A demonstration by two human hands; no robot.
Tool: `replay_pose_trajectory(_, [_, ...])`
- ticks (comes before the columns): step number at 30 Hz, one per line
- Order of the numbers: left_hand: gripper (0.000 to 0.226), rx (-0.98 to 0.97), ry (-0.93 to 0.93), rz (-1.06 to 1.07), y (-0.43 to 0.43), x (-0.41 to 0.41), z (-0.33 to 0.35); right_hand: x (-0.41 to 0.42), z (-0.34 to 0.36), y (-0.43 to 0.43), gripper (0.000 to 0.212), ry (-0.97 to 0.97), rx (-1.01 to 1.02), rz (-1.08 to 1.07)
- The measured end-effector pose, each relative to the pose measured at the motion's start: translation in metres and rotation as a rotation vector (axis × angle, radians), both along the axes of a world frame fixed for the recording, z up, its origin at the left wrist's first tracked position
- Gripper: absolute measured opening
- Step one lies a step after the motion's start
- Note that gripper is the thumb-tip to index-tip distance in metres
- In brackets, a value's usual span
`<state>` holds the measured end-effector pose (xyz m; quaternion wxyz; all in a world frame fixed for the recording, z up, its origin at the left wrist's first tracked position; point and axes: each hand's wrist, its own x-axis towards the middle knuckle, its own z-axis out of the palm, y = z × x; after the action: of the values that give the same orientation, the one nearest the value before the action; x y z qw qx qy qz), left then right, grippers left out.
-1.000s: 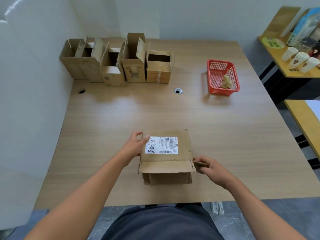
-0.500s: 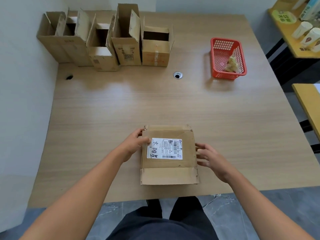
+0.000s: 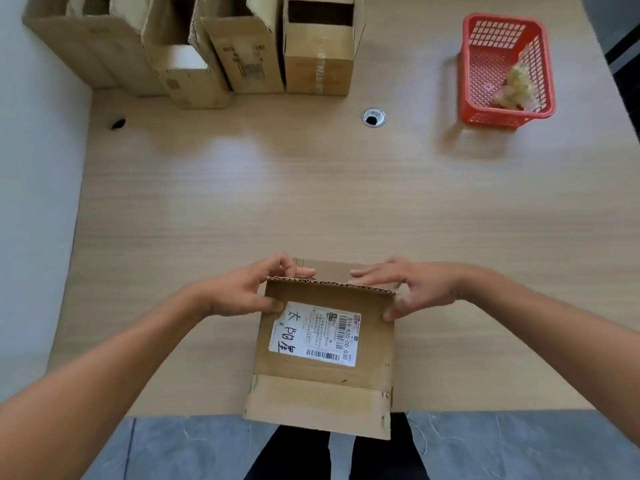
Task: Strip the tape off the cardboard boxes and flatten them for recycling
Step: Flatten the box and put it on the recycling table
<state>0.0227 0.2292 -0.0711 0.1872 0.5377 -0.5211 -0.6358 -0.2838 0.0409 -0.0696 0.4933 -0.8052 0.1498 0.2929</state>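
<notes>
— Where's our labelled box?
— At the table's near edge, overhanging. Our left hand and right hand pinch its far corners, probably so we can fold the far flap flat.

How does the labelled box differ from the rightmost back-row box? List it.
The labelled box is flat, gripped by the left hand and right hand; the rightmost box stands open, untouched. The labelled box has a white label; the rightmost box shows none. Both brown cardboard.
</notes>
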Motion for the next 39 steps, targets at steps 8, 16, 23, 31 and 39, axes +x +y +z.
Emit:
replay_pose_trajectory(8, [0.042,0.055,0.074,0.117,-0.011,-0.007,-0.009,0.022,-0.033,-0.022,0.082,-0.004,0.104,0.061])
replay_pose_trajectory(16, [0.055,-0.011,-0.179,0.495,0.025,-0.034,-0.022,-0.025,-0.038,0.020,0.075,-0.242,-0.097,-0.637])
replay_pose_trajectory(23, [0.034,0.131,-0.428,1.062,0.077,-0.060,-0.056,-0.021,-0.062,0.126,0.091,-0.063,-0.486,-0.748])
replay_pose_trajectory(31, [0.088,0.031,-0.821,1.046,0.078,-0.086,-0.063,-0.019,-0.072,0.176,0.105,0.332,-0.726,-0.799])
replay_pose_trajectory(39, [0.104,0.188,-0.934,0.644,0.097,-0.097,-0.070,-0.010,-0.064,0.172,0.105,0.408,-0.728,-0.837])
